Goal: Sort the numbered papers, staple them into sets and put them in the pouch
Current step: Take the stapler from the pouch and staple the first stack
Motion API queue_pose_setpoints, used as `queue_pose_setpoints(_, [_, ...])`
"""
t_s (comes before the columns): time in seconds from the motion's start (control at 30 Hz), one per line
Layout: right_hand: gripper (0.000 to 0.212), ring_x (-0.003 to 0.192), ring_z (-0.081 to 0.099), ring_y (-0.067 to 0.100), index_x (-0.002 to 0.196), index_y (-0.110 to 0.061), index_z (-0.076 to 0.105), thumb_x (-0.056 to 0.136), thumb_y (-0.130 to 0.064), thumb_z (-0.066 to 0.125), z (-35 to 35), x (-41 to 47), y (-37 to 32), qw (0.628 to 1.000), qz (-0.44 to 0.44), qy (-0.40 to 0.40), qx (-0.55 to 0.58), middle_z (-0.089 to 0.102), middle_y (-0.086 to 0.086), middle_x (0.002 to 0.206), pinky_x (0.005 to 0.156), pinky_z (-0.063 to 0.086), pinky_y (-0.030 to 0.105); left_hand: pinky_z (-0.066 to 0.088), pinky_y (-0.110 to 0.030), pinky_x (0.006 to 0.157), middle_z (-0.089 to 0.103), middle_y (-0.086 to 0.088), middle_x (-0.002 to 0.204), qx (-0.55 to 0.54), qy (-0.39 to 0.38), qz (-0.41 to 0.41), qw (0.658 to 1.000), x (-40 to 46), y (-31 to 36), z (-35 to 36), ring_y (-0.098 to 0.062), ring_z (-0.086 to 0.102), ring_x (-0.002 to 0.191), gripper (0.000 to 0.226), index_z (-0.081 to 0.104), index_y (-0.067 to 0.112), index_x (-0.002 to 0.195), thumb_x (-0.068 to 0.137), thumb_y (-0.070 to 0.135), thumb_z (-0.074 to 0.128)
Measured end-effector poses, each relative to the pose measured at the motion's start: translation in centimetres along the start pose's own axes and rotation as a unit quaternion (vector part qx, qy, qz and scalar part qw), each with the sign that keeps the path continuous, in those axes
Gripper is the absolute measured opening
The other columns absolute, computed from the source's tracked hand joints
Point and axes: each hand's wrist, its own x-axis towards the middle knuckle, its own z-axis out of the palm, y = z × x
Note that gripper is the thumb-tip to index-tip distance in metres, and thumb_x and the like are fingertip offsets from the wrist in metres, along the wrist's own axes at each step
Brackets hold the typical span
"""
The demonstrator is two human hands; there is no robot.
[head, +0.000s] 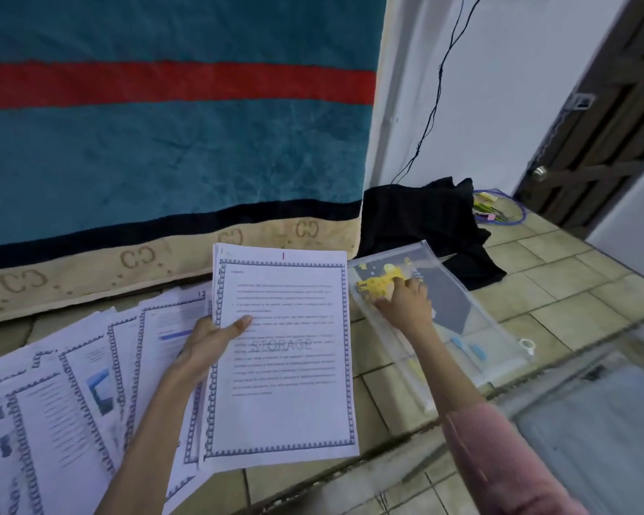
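Two hands are working here, and we are sitting on the tiled floor (558, 291). Our left hand (205, 343) is gripping one set (281, 351) of papers, with the thumb on the front page and the fingers behind it. The front page is showing a border, some text and the pale word STORAGE. We cannot tell if this set is already stapled; no staple is clear in the view.

Our right hand (406, 301) is reaching to the pouch (473, 328), which is lying flat on the floor just beside the set, on the right. The fingers are spread and are pressing on the pouch near its far end, where a yellow print (378, 284) is showing. The hand is not gripping anything.

On the left, many more papers (75, 384) are lying fanned out on the floor, overlapping each other, partly under our left arm. We are not seeing a stapler anywhere.

We are judging that the task is only partly done. One set is probably ready for the pouch, and the next step is opening the pouch and sliding the set in. The fanned papers are looking not yet sorted or stapled, so much work is left.
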Motion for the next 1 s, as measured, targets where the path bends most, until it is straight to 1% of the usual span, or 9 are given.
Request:
queue_pose_setpoints(0.17, [0.038, 0.120, 0.047, 0.036, 0.122, -0.001, 0.051, 0.096, -0.028, 0.046, 1.9, 1.1, 1.6, 0.993, 0.011, -0.068, -0.095, 0.051, 0.019, 0.128, 0.099, 0.039, 0.045, 0.049, -0.039, 0.096, 0.070, 0.009, 0.095, 0.015, -0.038, 0.009, 0.999, 0.1, 0.8, 1.2, -0.014, 0.066, 0.092, 0.008, 0.065, 0.028, 0.090, 0.082, 0.027, 0.067])
queue_pose_setpoints(0.33, [0.021, 0.057, 0.055, 0.021, 0.059, -0.003, 0.063, 0.078, -0.011, 0.064, -0.9, 2.2, 2.3, 0.982, 0.067, -0.090, 0.150, 0.058, 0.009, 0.057, 0.054, 0.042, 0.026, 0.045, -0.040, 0.102, 0.068, 0.005, 0.113, 0.043, -0.047, 0.015, 0.998, -0.7, 1.4, 1.2, -0.016, 0.062, 0.108, 0.034, 0.062, 0.023, 0.115, 0.082, 0.033, 0.067])
queue_pose_setpoints(0.4, [0.032, 0.048, 0.043, 0.016, 0.051, -0.010, 0.052, 0.077, -0.016, 0.068, -2.8, 2.1, 1.7, 0.892, 0.120, -0.097, 0.425, 0.046, 0.004, 0.048, 0.050, 0.036, 0.024, 0.044, -0.040, 0.103, 0.065, 0.003, 0.120, 0.043, -0.056, 0.012, 0.997, -1.0, 1.7, 1.2, -0.016, 0.060, 0.112, 0.039, 0.060, 0.024, 0.119, 0.082, 0.035, 0.067])
queue_pose_setpoints(0.5, [0.029, 0.047, 0.039, 0.010, 0.059, -0.013, 0.039, 0.083, -0.006, 0.054, -6.0, 1.3, -1.5, 0.659, 0.075, -0.156, 0.732, 0.043, -0.002, 0.045, 0.041, 0.031, 0.018, 0.045, -0.039, 0.103, 0.066, 0.004, 0.119, 0.046, -0.077, 0.022, 0.996, -1.3, 2.1, 1.4, -0.014, 0.061, 0.111, 0.033, 0.061, 0.031, 0.110, 0.079, 0.039, 0.068])
queue_pose_setpoints(0.53, [0.023, 0.048, 0.045, 0.009, 0.062, -0.012, 0.042, 0.081, -0.001, 0.051, -7.0, 0.8, -3.2, 0.641, 0.026, -0.150, 0.752, 0.048, -0.003, 0.050, 0.041, 0.033, 0.017, 0.045, -0.039, 0.103, 0.066, 0.005, 0.119, 0.047, -0.082, 0.029, 0.995, -1.4, 2.2, 1.5, -0.013, 0.061, 0.111, 0.036, 0.062, 0.032, 0.108, 0.074, 0.044, 0.070])
queue_pose_setpoints(0.6, [0.013, 0.068, 0.063, 0.005, 0.085, -0.011, 0.055, 0.076, -0.001, 0.053, -8.7, -1.0, -6.7, 0.762, -0.129, -0.090, 0.628, 0.065, -0.004, 0.078, 0.050, 0.042, 0.015, 0.045, -0.039, 0.103, 0.066, 0.006, 0.120, 0.050, -0.087, 0.037, 0.994, -1.6, 2.2, 1.5, -0.012, 0.061, 0.111, 0.051, 0.064, 0.033, 0.106, 0.062, 0.057, 0.074])
queue_pose_setpoints(0.67, [0.044, 0.079, 0.061, -0.006, 0.112, -0.017, 0.056, 0.069, -0.010, 0.055, -9.4, -2.7, -10.0, 0.868, -0.306, -0.058, 0.388, 0.064, -0.008, 0.101, 0.057, 0.044, 0.012, 0.045, -0.039, 0.103, 0.066, 0.007, 0.120, 0.060, -0.091, 0.043, 0.993, -1.7, 2.4, 1.6, -0.011, 0.061, 0.112, 0.056, 0.063, 0.032, 0.111, 0.063, 0.058, 0.074])
queue_pose_setpoints(0.77, [0.042, 0.063, 0.051, -0.005, 0.108, -0.029, 0.060, 0.069, -0.014, 0.056, -8.7, -5.6, -14.8, 0.881, -0.435, -0.095, 0.161, 0.058, -0.015, 0.080, 0.061, 0.041, 0.019, 0.046, -0.040, 0.102, 0.068, 0.008, 0.116, 0.081, -0.084, 0.057, 0.992, -1.7, 2.3, 1.7, -0.010, 0.062, 0.111, 0.055, 0.062, 0.029, 0.117, 0.069, 0.054, 0.073])
queue_pose_setpoints(1.0, [0.049, 0.078, 0.055, 0.017, 0.121, -0.019, 0.056, 0.074, -0.007, 0.059, -6.6, -6.2, -17.0, 0.883, -0.442, -0.114, 0.112, 0.061, -0.003, 0.090, 0.063, 0.037, 0.023, 0.044, -0.039, 0.104, 0.066, 0.006, 0.119, 0.046, -0.036, 0.052, 0.997, -2.5, 1.4, 1.5, -0.012, 0.059, 0.113, 0.064, 0.058, 0.027, 0.120, 0.066, 0.059, 0.071])
